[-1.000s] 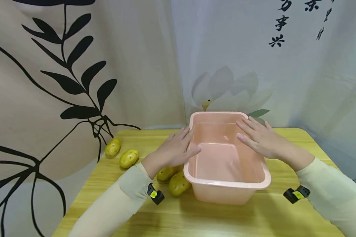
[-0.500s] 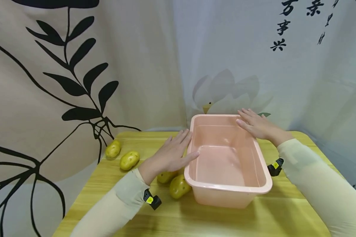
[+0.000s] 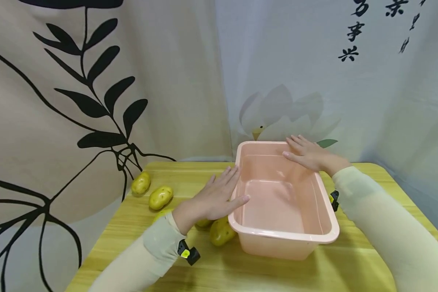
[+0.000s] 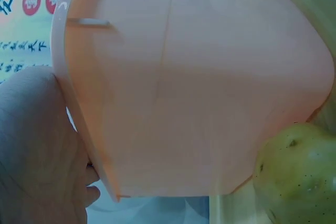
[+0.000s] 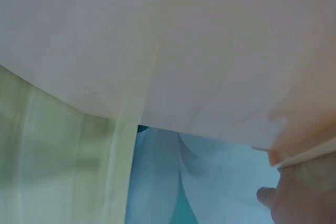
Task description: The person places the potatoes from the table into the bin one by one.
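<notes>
An upright pink plastic basin (image 3: 277,248) stands on the wooden table. My left hand (image 3: 219,198) rests on its left rim, fingers straight and pointing away, thumb over the inside. At the far right rim my right hand (image 3: 306,155) lies with fingers extended along the edge. In the left wrist view, the left hand (image 4: 39,150) lies against the rim beside the basin's outer wall (image 4: 199,108). The right wrist view has the outer wall (image 5: 157,51) filling the top and part of my right hand (image 5: 307,195) under the rim.
Several yellow potatoes lie left of the basin: one potato (image 3: 140,182) at the table's far left edge, a second potato (image 3: 161,197) nearby, and a third potato (image 3: 222,232) against the basin. Others are partly hidden by the left arm. A printed curtain (image 3: 175,81) hangs behind the table (image 3: 190,271).
My right hand has moved from over the basin's right side to its far right rim, away from me and slightly left. The left hand stays at the left rim. The basin barely shifts.
</notes>
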`<action>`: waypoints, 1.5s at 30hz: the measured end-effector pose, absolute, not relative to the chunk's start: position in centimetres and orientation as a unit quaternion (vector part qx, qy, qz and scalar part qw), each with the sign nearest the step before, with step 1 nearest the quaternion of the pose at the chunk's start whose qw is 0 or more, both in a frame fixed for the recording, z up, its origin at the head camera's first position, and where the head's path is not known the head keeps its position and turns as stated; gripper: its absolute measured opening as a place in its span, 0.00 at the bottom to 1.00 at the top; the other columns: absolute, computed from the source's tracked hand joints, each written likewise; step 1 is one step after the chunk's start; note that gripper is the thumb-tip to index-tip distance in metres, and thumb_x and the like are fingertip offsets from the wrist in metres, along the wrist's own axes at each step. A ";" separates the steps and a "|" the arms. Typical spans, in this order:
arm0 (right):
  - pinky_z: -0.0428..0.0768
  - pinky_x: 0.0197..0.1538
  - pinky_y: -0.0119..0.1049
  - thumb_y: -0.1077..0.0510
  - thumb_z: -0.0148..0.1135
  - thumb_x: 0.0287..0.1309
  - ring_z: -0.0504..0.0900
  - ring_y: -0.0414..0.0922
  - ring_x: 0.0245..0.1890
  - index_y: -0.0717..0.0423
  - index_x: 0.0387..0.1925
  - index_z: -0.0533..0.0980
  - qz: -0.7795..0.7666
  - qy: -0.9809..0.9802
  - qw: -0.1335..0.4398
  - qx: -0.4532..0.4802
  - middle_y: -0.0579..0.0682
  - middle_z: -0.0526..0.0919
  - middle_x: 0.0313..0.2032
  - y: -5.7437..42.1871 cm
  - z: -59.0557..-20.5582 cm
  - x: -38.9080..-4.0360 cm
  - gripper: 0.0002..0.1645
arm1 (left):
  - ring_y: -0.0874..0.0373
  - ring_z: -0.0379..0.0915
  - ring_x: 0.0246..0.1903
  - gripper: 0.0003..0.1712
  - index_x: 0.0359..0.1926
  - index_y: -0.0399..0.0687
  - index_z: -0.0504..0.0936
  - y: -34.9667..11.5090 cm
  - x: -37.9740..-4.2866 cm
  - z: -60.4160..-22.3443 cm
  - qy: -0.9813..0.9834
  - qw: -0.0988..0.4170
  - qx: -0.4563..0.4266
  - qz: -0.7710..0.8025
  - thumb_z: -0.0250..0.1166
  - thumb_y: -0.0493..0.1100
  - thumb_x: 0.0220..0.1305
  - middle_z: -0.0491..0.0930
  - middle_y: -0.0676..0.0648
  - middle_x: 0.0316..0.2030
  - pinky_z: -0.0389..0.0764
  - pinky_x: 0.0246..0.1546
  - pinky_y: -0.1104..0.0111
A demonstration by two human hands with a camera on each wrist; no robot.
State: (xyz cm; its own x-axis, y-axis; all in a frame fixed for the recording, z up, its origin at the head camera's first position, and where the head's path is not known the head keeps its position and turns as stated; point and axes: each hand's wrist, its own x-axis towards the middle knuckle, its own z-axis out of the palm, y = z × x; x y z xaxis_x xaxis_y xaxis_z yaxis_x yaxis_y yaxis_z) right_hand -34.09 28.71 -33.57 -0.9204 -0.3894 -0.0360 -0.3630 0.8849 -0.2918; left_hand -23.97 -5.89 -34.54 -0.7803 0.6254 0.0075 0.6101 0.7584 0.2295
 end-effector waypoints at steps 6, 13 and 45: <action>0.37 0.69 0.62 0.30 0.35 0.68 0.32 0.59 0.73 0.54 0.76 0.42 -0.138 0.970 0.029 -0.196 0.59 0.38 0.75 28.5 -33.9 -33.9 0.48 | 0.58 0.20 0.72 0.52 0.76 0.48 0.34 -6.2 -23.7 -34.9 0.937 0.029 0.328 0.119 0.29 0.77 0.64 0.31 0.50 0.75 0.32 0.69 0.46; 0.38 0.69 0.62 0.28 0.34 0.67 0.31 0.57 0.74 0.52 0.76 0.41 -0.132 0.973 0.031 -0.187 0.57 0.38 0.75 28.3 -34.0 -33.2 0.49 | 0.58 0.19 0.72 0.51 0.76 0.48 0.35 -6.4 -23.3 -35.0 0.934 0.026 0.334 0.121 0.31 0.76 0.66 0.31 0.50 0.75 0.32 0.69 0.45; 0.41 0.69 0.63 0.27 0.33 0.66 0.35 0.58 0.74 0.51 0.76 0.43 -0.113 0.975 0.015 -0.193 0.57 0.42 0.75 26.5 -34.3 -30.4 0.49 | 0.59 0.21 0.72 0.50 0.76 0.48 0.35 -8.0 -19.7 -35.1 0.937 -0.007 0.334 0.104 0.31 0.75 0.66 0.31 0.50 0.75 0.34 0.69 0.48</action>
State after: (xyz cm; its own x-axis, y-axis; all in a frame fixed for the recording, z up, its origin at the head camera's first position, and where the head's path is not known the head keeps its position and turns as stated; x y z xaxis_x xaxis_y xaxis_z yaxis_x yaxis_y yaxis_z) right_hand -30.43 26.49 -34.26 -0.9247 -0.3804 0.0150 -0.3738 0.8998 -0.2250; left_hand -19.68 -8.00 -35.13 -0.7767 0.6245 0.0817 0.6273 0.7553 0.1897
